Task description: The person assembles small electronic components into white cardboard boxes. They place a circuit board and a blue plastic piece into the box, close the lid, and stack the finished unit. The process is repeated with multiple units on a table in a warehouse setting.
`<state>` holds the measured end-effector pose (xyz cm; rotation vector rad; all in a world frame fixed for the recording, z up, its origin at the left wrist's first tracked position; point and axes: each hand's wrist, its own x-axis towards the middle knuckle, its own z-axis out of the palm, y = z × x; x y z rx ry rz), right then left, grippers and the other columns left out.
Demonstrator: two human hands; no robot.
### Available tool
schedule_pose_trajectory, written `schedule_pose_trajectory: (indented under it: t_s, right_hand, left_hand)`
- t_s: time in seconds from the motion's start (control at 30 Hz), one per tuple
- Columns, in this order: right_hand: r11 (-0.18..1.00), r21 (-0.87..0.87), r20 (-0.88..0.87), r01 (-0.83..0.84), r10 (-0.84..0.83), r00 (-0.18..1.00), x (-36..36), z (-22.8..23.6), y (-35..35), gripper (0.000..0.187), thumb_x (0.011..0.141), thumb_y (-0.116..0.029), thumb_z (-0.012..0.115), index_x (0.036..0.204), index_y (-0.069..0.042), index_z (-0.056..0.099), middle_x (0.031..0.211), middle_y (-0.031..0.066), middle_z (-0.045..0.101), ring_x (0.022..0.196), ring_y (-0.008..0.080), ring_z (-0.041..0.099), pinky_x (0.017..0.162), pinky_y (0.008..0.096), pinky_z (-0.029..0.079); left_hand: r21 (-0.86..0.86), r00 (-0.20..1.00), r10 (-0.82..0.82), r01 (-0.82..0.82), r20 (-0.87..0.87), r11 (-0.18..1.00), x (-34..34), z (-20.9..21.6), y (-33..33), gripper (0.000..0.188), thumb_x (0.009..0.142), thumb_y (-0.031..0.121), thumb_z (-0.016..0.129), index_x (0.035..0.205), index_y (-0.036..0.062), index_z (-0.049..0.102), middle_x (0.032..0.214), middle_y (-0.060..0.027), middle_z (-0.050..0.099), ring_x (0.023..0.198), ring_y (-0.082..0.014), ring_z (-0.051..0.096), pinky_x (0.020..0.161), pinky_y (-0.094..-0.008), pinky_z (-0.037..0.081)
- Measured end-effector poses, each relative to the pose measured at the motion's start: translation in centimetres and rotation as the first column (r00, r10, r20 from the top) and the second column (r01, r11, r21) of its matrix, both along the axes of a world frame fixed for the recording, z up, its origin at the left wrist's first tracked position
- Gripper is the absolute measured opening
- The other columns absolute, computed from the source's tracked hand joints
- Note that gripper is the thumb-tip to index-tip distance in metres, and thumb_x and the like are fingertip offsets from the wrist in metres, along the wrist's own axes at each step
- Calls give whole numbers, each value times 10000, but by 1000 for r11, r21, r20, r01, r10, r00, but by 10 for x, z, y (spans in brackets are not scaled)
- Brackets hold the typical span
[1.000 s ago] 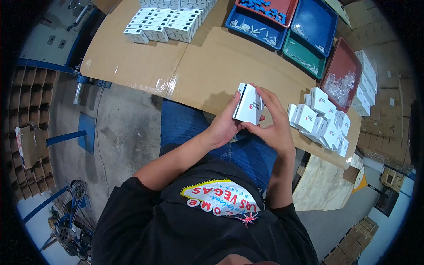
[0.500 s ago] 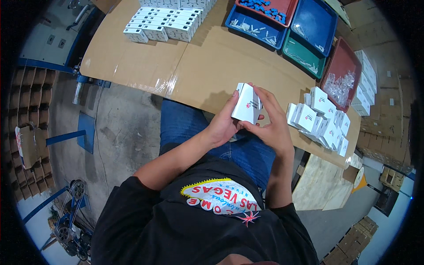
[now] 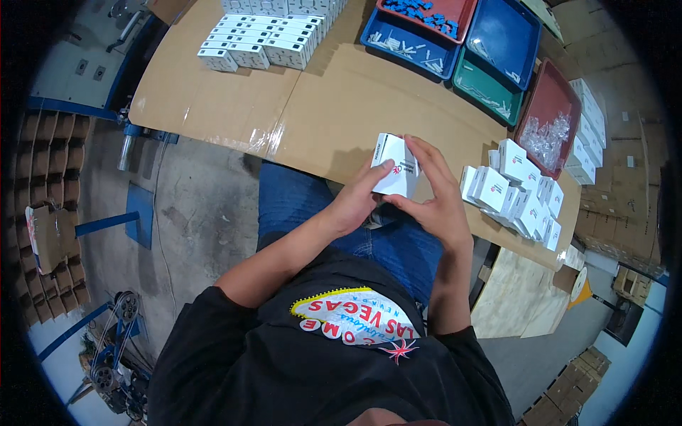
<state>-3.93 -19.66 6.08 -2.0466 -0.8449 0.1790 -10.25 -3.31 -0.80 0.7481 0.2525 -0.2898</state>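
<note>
Between my two hands is a small white box point(image 3: 398, 177) with dark and red print on its face, held in front of the table's near edge. My left hand point(image 3: 353, 204) grips its left lower side, the thumb lying across the front; the other fingers are hidden behind it. Along the right side, the fingers of my right hand point(image 3: 442, 206) are bent over the box, with the thumb at its lower corner. Closest to my right hand is a loose pile of similar white boxes point(image 3: 526, 213).
Stacked white boxes point(image 3: 249, 57) fill the table's far left. At the back right are a red tray point(image 3: 462, 8) of blue pieces, blue trays point(image 3: 506, 35), a green tray point(image 3: 477, 79) and a reddish tray point(image 3: 549, 85) with clear plastic. The cardboard-covered table point(image 3: 341, 99) lies ahead.
The box has turned slightly in my hands, showing more of its left side. My left thumb has slid from the left edge down onto the front face.
</note>
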Motion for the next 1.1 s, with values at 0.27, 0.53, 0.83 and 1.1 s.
schedule_pose_trajectory:
  t_s: [0.27,0.53,0.83,1.1]
  right_hand:
    - [999,0,11,45,-45,999,-2,-10,-7,910,682,-133,918,1497,-55,519,1534,178,497,1426,348,484,1157,423,422]
    - [944,83,-539,318,-226,811,-18,-24,-13,376,885,-212,822,1156,4,675,983,159,726,884,239,706,788,331,548]
    - [968,28,-341,249,-225,913,-30,-9,-2,336,900,-297,814,883,1,659,675,116,645,592,218,629,560,336,476]
    - [943,194,-161,271,-242,957,-36,-17,0,302,866,-252,838,848,1,674,687,111,638,571,224,617,544,340,472]
  left_hand:
    - [259,996,-52,31,75,965,3,-4,5,461,1080,296,569,1465,63,472,1291,-70,628,1118,-135,647,898,-296,548]
    - [35,991,66,-70,118,997,1,8,23,426,1100,213,511,1482,44,429,1309,-106,625,1209,-209,641,1026,-377,538]
    - [-11,992,55,-54,116,998,-2,-1,37,490,1078,324,565,1465,55,433,1361,-114,615,1276,-239,606,1104,-430,466]
    - [-12,982,-20,23,189,1000,-2,-1,47,575,1033,397,634,1456,61,435,1388,-118,606,1289,-262,599,1110,-470,456]
